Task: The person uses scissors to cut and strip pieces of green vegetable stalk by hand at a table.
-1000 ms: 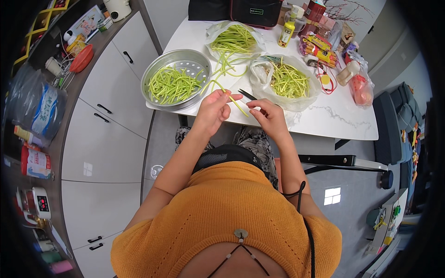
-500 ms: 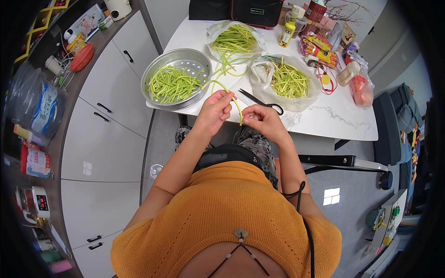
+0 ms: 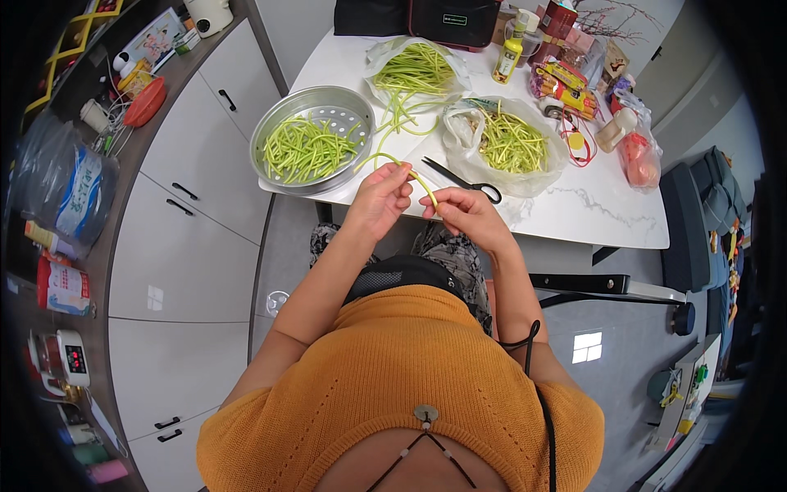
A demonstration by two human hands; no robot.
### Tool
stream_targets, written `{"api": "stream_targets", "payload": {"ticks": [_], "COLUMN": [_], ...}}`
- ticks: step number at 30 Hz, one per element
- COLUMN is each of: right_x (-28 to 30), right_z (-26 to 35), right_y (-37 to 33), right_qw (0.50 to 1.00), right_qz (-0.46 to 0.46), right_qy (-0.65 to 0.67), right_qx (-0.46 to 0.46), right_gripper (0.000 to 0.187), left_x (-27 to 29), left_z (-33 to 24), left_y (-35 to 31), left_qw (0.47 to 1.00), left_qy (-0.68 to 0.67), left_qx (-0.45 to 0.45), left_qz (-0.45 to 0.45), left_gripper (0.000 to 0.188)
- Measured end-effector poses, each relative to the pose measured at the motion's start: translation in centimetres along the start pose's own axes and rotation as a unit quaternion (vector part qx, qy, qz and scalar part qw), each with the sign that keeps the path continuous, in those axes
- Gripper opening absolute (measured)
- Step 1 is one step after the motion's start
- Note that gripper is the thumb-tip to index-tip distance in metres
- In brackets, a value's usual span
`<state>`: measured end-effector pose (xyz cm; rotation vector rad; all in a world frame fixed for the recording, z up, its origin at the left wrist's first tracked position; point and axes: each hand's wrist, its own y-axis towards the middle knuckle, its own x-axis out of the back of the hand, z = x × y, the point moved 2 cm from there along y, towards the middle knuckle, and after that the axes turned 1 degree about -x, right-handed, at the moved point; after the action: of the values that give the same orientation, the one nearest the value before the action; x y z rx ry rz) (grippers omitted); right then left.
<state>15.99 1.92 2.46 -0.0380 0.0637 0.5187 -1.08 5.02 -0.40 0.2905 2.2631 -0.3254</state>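
Note:
Between both hands, near the table's front edge, runs a long thin green garlic scape (image 3: pixel 425 187). My left hand (image 3: pixel 379 199) pinches it partway along, and its curved far end reaches toward the pan. My right hand (image 3: pixel 470 218) grips the near end between thumb and fingers. Short cut pieces (image 3: pixel 305 149) lie in a round metal pan with a perforated bottom (image 3: pixel 332 97) at the left. Whole scapes (image 3: pixel 416 69) fill an open plastic bag farther back, a few trailing out. Another plastic bag (image 3: pixel 461 135) holds paler yellow-green pieces (image 3: pixel 514 143). Black scissors (image 3: pixel 449 172) lie beside it.
On the white table (image 3: pixel 607 215), a yellow bottle (image 3: pixel 509 57), snack packets (image 3: pixel 566 88) and a bag with red contents (image 3: pixel 638 156) crowd the right. A dark bag (image 3: pixel 452 23) stands at the back. Cabinets (image 3: pixel 193 246) line the left.
My right hand has shifted slightly up and right along with the scape's near end. The scape's far part has dropped a little lower. My left hand stays nearly in place.

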Motion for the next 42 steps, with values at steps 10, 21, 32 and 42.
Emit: {"api": "stream_targets", "payload": {"ticks": [10, 21, 32, 42], "right_x": [0.0, 0.4, 1.1, 1.2], "right_z": [0.5, 0.1, -0.1, -1.0], "right_y": [-0.4, 0.1, 0.1, 0.1], "right_qw": [0.991, 0.974, 0.935, 0.950], "right_qz": [-0.101, -0.153, -0.219, -0.258], "right_qy": [0.021, -0.047, -0.165, -0.083], "right_qx": [0.090, 0.158, 0.226, 0.155], "right_gripper": [0.042, 0.034, 0.020, 0.014], "left_x": [0.0, -0.6, -0.6, -0.7], "left_z": [1.1, 2.5, 3.2, 1.9], "left_y": [-0.6, -1.0, -0.9, -0.7], "left_qw": [0.997, 0.994, 0.992, 0.996], "left_qy": [-0.056, -0.026, -0.021, -0.032], "left_qx": [0.056, 0.088, 0.103, 0.068], "left_qz": [0.008, 0.063, 0.072, 0.044], "left_gripper": [0.007, 0.010, 0.009, 0.012]}}
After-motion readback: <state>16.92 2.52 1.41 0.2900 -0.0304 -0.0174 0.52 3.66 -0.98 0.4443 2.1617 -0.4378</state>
